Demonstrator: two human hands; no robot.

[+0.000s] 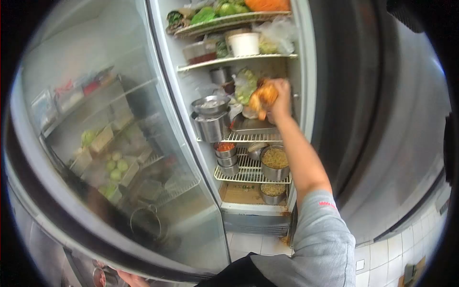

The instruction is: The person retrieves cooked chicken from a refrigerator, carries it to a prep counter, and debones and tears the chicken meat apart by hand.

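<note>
An orange-brown food item (263, 95) is gripped by the right hand (281, 98), above a metal tray (253, 126) on a wire shelf (253, 138) of the fridge (306, 71). Left of that hand, space is taken up by a steel pot (212, 129) topped with a steel bowl (210, 111); a white tub (245, 44) is set above, a pot of yellowish strands (276, 173) below. The left hand (132, 279) is partly hidden by the glass door (191, 229); its grip cannot be told. White floor tiles (380, 251) are seen below the right hand.

On the middle wire shelf (251, 138), a steel pot (213, 127) just left of a shallow metal tray (256, 126).
</note>
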